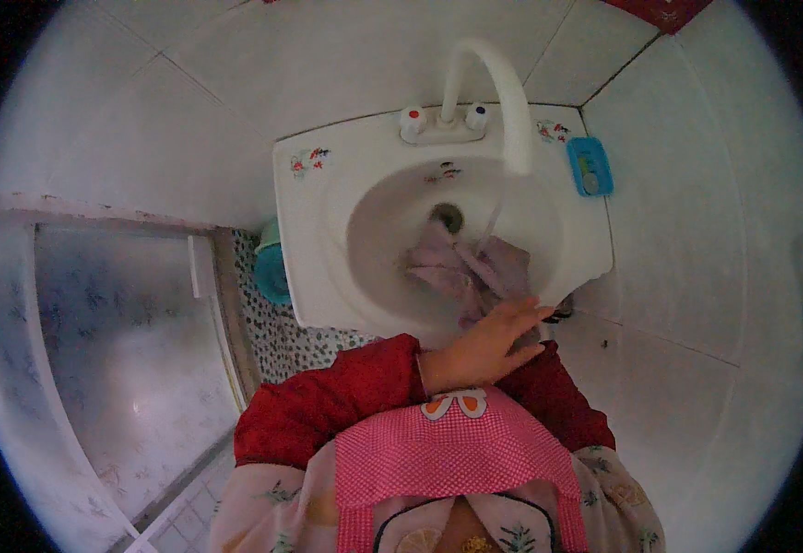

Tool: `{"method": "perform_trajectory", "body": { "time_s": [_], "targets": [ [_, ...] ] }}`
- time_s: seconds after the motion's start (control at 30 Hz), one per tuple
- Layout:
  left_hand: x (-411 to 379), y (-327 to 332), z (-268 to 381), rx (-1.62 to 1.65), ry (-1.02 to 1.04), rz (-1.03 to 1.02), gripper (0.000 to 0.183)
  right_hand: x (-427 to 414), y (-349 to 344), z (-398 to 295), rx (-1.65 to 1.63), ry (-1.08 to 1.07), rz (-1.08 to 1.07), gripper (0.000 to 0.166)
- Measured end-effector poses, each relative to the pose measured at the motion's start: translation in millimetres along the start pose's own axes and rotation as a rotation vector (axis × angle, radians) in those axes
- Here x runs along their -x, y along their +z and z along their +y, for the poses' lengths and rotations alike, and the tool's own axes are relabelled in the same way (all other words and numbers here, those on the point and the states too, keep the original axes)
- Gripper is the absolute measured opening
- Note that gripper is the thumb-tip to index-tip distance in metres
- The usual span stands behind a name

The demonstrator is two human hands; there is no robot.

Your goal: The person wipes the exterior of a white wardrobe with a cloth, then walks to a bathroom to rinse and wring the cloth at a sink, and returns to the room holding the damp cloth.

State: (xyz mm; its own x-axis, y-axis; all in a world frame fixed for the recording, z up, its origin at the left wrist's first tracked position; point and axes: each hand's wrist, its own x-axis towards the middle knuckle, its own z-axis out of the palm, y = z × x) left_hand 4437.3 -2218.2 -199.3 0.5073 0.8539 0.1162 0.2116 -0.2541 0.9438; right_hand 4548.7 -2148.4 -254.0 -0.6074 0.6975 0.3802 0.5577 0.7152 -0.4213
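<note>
A wet, pale purple cloth lies bunched in the white washbasin, beside the drain. A thin stream of water falls onto it from the curved white faucet. My left hand reaches across to the right, over my right wrist by the basin's front edge. Its thumb stands apart from its fingers, and nothing shows in its grasp. My right hand is mostly hidden beneath and behind the left one, near the cloth's lower edge; its fingers cannot be made out. Both arms wear red sleeve covers.
A blue soap dish sits on the basin's right rim. Two taps, one marked red and one blue, flank the spout. A teal basin is below on the left. Tiled walls stand behind and right; a frosted door panel is left.
</note>
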Motion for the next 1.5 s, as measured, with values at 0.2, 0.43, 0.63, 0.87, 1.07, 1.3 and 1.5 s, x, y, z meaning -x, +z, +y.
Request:
{"method": "perform_trajectory", "body": {
  "time_s": [0.2, 0.43, 0.63, 0.87, 1.07, 1.3, 1.5],
  "targets": [
    [18, -19, -30, 0.68, -0.454, -0.022, 0.031, -4, -23, -19, 0.139, 0.207, -0.02, 0.036],
    [38, -35, -69, 0.93, -0.867, 0.288, 0.037, -39, -50, -38, 0.368, 0.173, -0.011, 0.043],
    [19, -39, -47, 1.27, -0.804, -0.031, 0.066, -59, -40, -35, 0.423, 0.269, 0.102, 0.042],
    [5, -12, -74, 1.779, -0.524, 0.185, 0.071, -52, -41, -29, 0.266, 0.239, 0.13, 0.032],
    [5, -3, -103, 1.636, -0.557, 0.32, 0.073, -35, -43, -19, 0.271, 0.109, 0.178, 0.038],
    [-2, -11, -88, 1.599, -0.629, 0.355, 0.086, -29, -40, -9, 0.224, 0.124, 0.156, 0.036],
    [4, -16, -105, 1.642, -0.555, 0.356, 0.085, -25, -28, 9, 0.131, 0.165, 0.14, 0.033]
  ]
}}
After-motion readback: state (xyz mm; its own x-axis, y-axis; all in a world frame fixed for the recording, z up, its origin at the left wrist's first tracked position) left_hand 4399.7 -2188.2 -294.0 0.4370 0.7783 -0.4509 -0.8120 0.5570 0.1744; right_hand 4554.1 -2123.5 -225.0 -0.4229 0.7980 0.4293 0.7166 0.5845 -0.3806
